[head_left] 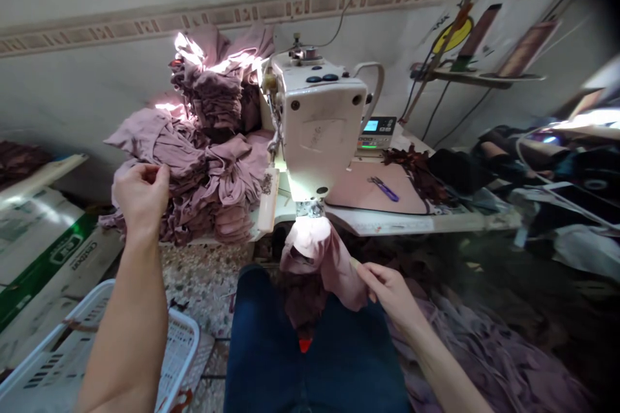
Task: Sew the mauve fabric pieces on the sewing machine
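My right hand pinches the edge of a mauve fabric piece, which hangs from under the lit needle area of a white sewing machine down toward my lap. My left hand is closed, thumb against fingers, at the left side of a heap of mauve fabric pieces; whether cloth is between the fingertips is hidden. Below the hanging piece, a darker brown cloth with a small red tip lies between my legs.
Purple-handled thread snips lie on a pinkish mat right of the machine. A control panel stands behind, with thread cones on a stand. A white plastic basket is at lower left, and more mauve cloth at lower right.
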Tool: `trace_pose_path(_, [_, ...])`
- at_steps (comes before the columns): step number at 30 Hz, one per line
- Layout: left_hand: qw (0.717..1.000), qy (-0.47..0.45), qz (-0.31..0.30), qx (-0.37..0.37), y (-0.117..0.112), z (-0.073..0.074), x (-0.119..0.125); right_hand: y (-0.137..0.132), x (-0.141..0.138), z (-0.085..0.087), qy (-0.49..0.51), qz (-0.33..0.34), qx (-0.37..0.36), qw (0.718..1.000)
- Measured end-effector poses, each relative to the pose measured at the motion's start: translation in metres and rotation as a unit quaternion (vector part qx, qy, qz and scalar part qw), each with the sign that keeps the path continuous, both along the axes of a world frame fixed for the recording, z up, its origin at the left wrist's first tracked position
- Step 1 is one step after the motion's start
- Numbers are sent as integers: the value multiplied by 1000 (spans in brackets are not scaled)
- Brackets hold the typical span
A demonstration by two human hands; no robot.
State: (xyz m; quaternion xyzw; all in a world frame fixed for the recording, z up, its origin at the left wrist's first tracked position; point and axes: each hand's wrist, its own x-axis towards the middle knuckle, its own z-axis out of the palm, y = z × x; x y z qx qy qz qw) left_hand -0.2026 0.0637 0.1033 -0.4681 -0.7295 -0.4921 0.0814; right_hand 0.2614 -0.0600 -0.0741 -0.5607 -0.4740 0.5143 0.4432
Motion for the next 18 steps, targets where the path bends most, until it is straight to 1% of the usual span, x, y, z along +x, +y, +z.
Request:
trace_pose_path(1, [999, 34, 14, 15, 0, 1, -1, -4, 4, 4, -7, 10, 1, 1000])
trace_pose_path(2, [998, 57, 24, 23, -1, 4, -2, -7, 11, 8, -8, 5, 5, 1000])
trace_pose_path(3, [997, 68, 24, 27, -3, 6, -2, -9, 20, 12, -8, -13, 12, 1000])
trace_pose_path(4, [997, 71, 12, 34, -5, 9, -1, -10, 32, 17, -11, -50, 23, 998])
trace_pose_path(5, [996, 76, -10, 47, -7, 11, 2, -9, 46, 21, -23, -102, 37, 994])
trace_pose_path(7, [990, 72, -57, 103, -14, 15, 13, -5, 76, 28, -85, -213, 62, 971])
trace_pose_path(8, [985, 60, -83, 139, -20, 15, 23, -3, 89, 30, -134, -244, 67, 958])
trace_pose_path(9, [978, 40, -108, 173, -27, 13, 34, -1, 100, 30, -183, -253, 69, 948])
trace_pose_path(10, [971, 15, -135, 197, -35, 9, 47, 1, 106, 30, -222, -247, 68, 941])
trace_pose_path(11, [963, -9, -167, 209, -46, 3, 61, 1, 107, 29, -244, -224, 68, 941])
trace_pose_path(12, [958, -32, -200, 203, -58, -5, 77, -1, 102, 27, -247, -191, 69, 948])
trace_pose_path(13, [954, -53, -230, 184, -70, -16, 93, -5, 91, 25, -234, -151, 69, 958])
trace_pose_path(14, [949, -74, -270, 143, -83, -29, 109, -10, 75, 21, -208, -107, 72, 970])
trace_pose_path(16, [938, -128, -319, 49, -107, -59, 141, -26, 32, 13, -156, -12, 68, 985])
trace_pose_path(17, [931, -167, -324, 4, -117, -76, 155, -34, 8, 9, -132, 15, 73, 988])
trace_pose_path(18, [921, -218, -323, -23, -126, -93, 169, -43, -17, 4, -108, 31, 88, 990])
